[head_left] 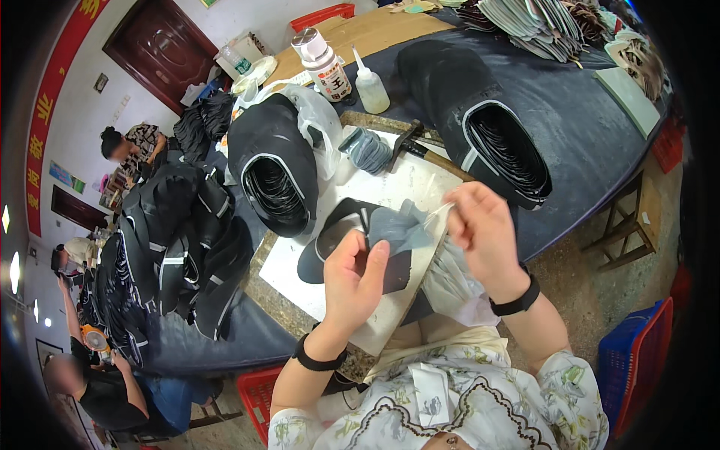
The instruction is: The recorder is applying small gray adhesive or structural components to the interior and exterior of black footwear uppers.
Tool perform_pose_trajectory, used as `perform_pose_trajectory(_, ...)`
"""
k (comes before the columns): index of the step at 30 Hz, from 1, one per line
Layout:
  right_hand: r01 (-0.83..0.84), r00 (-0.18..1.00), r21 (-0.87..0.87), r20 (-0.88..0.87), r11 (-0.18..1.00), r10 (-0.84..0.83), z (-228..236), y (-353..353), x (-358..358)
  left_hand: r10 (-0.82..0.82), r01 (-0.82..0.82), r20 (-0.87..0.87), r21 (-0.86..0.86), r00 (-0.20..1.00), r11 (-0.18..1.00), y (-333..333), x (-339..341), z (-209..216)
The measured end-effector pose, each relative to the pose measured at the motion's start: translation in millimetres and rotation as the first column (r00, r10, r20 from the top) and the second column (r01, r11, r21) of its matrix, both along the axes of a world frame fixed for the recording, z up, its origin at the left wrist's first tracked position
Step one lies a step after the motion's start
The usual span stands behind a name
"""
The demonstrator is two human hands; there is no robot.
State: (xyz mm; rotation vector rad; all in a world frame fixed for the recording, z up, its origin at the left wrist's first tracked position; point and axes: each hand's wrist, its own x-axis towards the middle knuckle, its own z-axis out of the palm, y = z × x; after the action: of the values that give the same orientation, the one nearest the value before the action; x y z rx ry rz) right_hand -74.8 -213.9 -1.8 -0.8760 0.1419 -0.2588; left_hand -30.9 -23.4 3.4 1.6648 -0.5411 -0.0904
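Note:
On the white board (289,262) in front of me lies a black shoe upper (315,262) with a pale-edged opening. My left hand (356,277) is closed on its edge, thumb against fingers. A thin grey fabric piece (405,229) spreads from beside that thumb toward my right hand (480,229). The fingers of the right hand are pinched together beside thin pale strands (439,214) at the end of the grey piece. Whether they grip the strands or the cloth is hidden. Just beyond, a bundle of grey pieces (367,150) rests next to a hammer (409,142).
Nested black uppers form stacks left (244,150) and right (450,82). A white canister (322,64) and squeeze bottle (371,90) stand behind. More black uppers (172,225) heap at left, near a seated person (112,390). Right: a stool (630,225) and crates (634,367).

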Motion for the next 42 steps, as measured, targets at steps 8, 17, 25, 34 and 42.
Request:
perform_pose_trajectory(8,0.471,0.881,-0.801,0.414,0.369,-0.226,-40.6,-29.3,-93.4,0.090,-0.123,-0.171,-0.193,0.981,0.973,20.1,-3.6,1.8)
perform_pose_trajectory(17,-0.677,0.712,-0.700,-0.701,-0.227,0.039,-320.8,-43.3,-87.5,-0.223,0.221,-0.099,-0.031,0.970,0.975,16.2,-27.8,11.3)
perform_pose_trajectory(25,-0.501,0.800,-0.858,-0.509,-0.111,0.319,-136.9,-53.7,-123.6,-0.363,0.370,-0.075,0.156,0.929,0.916,33.0,-32.2,10.9)
perform_pose_trajectory(34,-0.083,0.952,-0.686,0.161,0.723,0.261,5.0,12.7,-49.2,-0.548,0.536,0.026,0.175,0.836,0.826,25.1,-31.8,14.2)
perform_pose_trajectory(42,-0.254,0.932,-0.551,0.081,0.794,0.354,3.4,26.8,-40.3,-0.592,0.583,0.058,0.119,0.804,0.804,21.4,-30.8,14.9)
